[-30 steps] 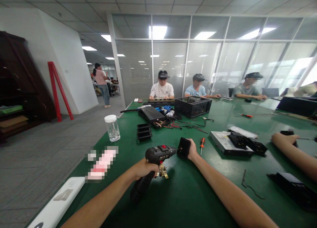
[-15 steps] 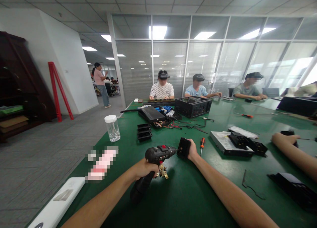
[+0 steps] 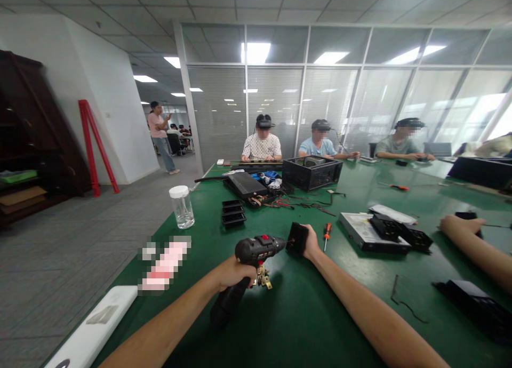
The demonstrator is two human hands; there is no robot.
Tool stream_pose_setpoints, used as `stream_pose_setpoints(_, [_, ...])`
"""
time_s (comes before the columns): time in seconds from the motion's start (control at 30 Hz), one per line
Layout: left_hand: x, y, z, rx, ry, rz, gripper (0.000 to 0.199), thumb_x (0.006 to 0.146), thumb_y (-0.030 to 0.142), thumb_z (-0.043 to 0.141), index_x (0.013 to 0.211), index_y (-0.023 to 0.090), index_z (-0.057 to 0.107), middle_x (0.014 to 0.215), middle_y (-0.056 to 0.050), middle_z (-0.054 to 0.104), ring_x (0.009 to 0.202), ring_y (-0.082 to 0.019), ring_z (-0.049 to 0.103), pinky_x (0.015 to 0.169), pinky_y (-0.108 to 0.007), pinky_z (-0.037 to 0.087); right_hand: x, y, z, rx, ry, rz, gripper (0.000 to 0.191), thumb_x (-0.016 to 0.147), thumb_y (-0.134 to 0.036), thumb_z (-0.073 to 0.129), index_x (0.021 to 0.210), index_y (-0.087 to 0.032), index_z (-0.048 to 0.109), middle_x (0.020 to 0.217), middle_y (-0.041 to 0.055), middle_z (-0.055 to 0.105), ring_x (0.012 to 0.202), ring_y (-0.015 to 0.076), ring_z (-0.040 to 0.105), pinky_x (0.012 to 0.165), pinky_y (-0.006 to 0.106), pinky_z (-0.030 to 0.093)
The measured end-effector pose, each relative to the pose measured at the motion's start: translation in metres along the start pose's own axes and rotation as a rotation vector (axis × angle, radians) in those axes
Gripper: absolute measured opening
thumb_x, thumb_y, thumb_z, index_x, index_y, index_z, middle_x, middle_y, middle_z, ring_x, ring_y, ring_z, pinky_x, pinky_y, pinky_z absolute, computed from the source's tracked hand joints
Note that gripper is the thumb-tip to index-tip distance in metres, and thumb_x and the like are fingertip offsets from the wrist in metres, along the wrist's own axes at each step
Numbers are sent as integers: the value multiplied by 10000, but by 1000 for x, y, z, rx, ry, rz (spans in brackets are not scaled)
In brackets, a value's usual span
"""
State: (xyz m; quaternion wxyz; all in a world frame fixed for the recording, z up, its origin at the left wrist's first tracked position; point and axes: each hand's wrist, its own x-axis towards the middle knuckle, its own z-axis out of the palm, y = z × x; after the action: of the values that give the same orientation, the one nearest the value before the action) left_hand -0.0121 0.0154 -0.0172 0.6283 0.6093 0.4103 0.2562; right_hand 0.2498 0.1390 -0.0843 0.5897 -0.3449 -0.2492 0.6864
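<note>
My left hand (image 3: 237, 273) is wrapped round the grip of a black cordless drill (image 3: 258, 249) with red details, its nose pointing right. In my right hand (image 3: 311, 244) is a small black plastic box-like part (image 3: 296, 239), held up on edge. The drill's bit reaches the face of this part; whether it sits in a screw I cannot tell. Below the drill lies a small pile of brass-coloured metal pieces (image 3: 264, 279), partly hidden by my left hand. An orange and black screwdriver (image 3: 327, 233) rests on the table just right of my right hand.
Black frames (image 3: 232, 214) and a lidded clear jar (image 3: 183, 208) stand to the left on the green table (image 3: 312, 314). A black computer case (image 3: 312, 172) and cables are farther back. At right are a metal drive (image 3: 360, 231) and a co-worker's hand (image 3: 460, 224). Several people sit around.
My hands, the drill and the black part hold almost the same position. In the background, the standing person in pink has turned slightly.
</note>
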Motion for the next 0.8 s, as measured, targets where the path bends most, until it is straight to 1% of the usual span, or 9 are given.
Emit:
stream_pose_setpoints(0.37, [-5,9,4,-10,29,-24,48,531,142,523,533,120,565,482,4,534,464,-109,450,499,-247,338,-4,-2,2,-10,-45,7,207,713,-396,455,636,-207,493,471,2,519,399,164,492,389,297,400])
stream_pose_setpoints(0.53, [-4,9,5,15,46,-24,46,520,133,513,494,122,549,476,4,530,464,-110,450,507,-252,349,-5,-2,4,2,-24,12,203,709,-384,462,620,-204,490,467,4,521,401,161,495,390,290,398])
stream_pose_setpoints(0.7, [-1,5,3,7,40,-30,57,519,139,513,542,124,563,483,11,525,463,-112,449,487,-244,341,-4,-2,4,5,-12,13,208,708,-378,456,600,-202,481,459,6,518,394,159,490,392,290,399])
stream_pose_setpoints(0.8, [-2,5,4,-5,38,-37,43,521,137,513,532,124,553,481,11,523,454,-106,444,479,-239,335,-2,-1,2,5,-6,14,206,704,-379,463,608,-199,489,463,6,522,398,159,493,394,288,397])
